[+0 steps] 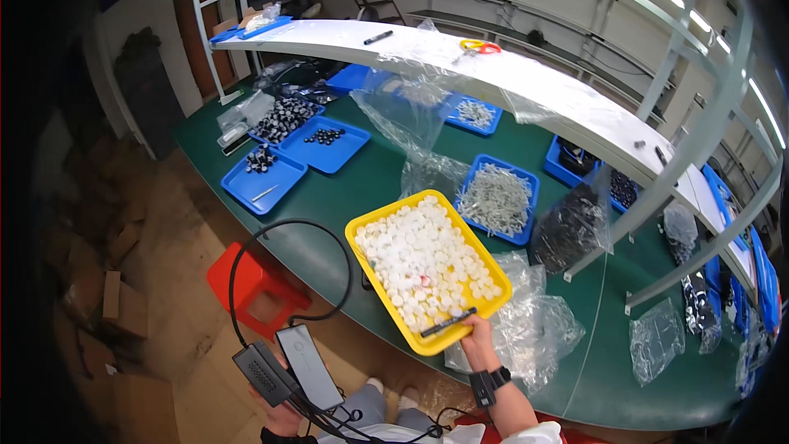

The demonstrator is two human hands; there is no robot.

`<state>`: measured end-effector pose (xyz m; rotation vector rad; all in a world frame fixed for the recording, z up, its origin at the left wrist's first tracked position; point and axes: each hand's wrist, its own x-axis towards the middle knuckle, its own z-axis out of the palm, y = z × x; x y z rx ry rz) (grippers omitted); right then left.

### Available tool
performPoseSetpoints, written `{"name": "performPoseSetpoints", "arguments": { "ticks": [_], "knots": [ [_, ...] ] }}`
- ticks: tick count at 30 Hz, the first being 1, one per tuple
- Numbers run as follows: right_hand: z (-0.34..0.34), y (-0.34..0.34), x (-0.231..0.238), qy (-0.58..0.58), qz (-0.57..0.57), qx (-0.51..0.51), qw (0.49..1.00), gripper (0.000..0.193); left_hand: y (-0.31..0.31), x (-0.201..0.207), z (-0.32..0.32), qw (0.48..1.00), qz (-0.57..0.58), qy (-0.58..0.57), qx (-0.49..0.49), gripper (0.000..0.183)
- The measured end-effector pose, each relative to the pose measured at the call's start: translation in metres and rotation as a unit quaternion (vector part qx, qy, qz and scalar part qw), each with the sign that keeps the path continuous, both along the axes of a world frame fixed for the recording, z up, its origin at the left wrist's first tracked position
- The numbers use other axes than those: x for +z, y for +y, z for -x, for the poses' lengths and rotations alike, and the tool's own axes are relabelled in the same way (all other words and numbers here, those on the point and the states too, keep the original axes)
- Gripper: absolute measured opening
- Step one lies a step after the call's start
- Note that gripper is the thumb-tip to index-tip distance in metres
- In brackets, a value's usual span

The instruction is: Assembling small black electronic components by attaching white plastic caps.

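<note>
Green worktop (370, 182) is curving beneath a white shelf (567, 80), and a red stool (230, 275) is standing by its front edge. Over that near edge, a yellow tray (493, 306) is carrying a spread of white round pieces (419, 251). Its long axis is running diagonally, from far left to near right, and a dark pen (448, 322) is lying crosswise inside the near end, roughly along the short side. The right hand (481, 347) is grasping the tray at its near right end; whether the tray is also resting on the worktop, I cannot tell. The left hand (283, 418) is showing only partly, behind a black box (265, 372) and a grey slab-shaped device (310, 366), so its grip cannot be told. Just beyond the tray, a blue tray (534, 197) is holding clear pieces (496, 200). Supporting the yellow tray seems to be the step in hand, and any next move is probably calling for a level, steady hold.
</note>
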<state>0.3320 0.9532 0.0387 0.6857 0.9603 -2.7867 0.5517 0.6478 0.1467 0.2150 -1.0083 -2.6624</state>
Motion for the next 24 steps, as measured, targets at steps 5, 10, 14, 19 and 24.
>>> {"name": "performPoseSetpoints", "arguments": {
  "ticks": [5,10,14,19,24],
  "knots": [
    [0.087,-0.061,-0.007,-0.016,-0.005,0.018,1.000,0.045,-0.039,0.003,0.026,0.995,-0.004,-0.010,0.096,0.060],
    [0.149,-0.110,-0.027,-0.041,-0.009,-0.013,0.999,0.041,-0.082,0.036,0.102,0.997,-0.048,0.008,0.061,0.057],
    [0.203,-0.146,-0.035,-0.038,-0.067,-0.011,0.997,0.039,-0.148,0.024,0.183,0.993,-0.087,-0.075,-0.014,0.044],
    [0.241,-0.170,-0.045,-0.056,-0.121,-0.009,0.991,0.047,-0.244,0.019,0.279,0.966,-0.188,-0.039,-0.171,0.069],
    [0.273,-0.167,-0.035,-0.083,-0.193,0.026,0.977,0.042,-0.324,0.010,0.357,0.931,-0.268,-0.194,-0.155,0.033]
  ]
}}
